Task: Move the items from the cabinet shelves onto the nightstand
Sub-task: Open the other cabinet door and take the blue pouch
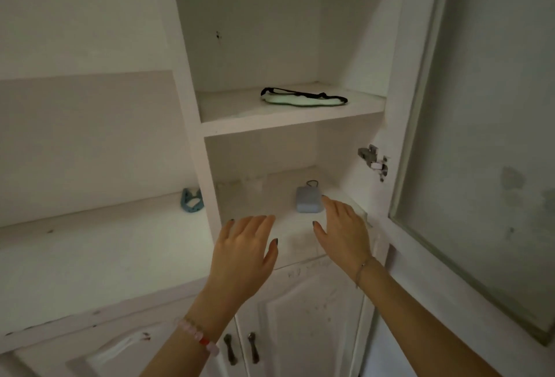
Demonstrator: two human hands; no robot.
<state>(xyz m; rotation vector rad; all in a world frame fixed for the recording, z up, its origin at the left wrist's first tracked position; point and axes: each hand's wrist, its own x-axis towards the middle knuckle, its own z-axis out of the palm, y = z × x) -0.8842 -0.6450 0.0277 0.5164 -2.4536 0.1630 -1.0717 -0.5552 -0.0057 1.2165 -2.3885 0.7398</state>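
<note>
Two bare hands reach into an open white cabinet in the head view, both with fingers straight and spread, holding nothing. The left hand (243, 253) hovers palm-down at the front edge of the lower shelf (255, 208), a bracelet of pale pink beads (199, 339) on its wrist. The right hand (342, 232), with a thin chain (363, 268) at the wrist, has its fingertips just beside a small grey-blue case (310, 203); contact cannot be told. That case is a rounded rectangle with a dark cord loop at its back, lying flat on the lower shelf. On the upper shelf (288, 124) lies a soft, pale green sleep mask (303, 99) with a black strap. A blue cut-out piece (191, 201) stands on the scuffed ledge to the left. The glass-paned door (480, 136) is swung open on a metal hinge (374, 162).
</note>
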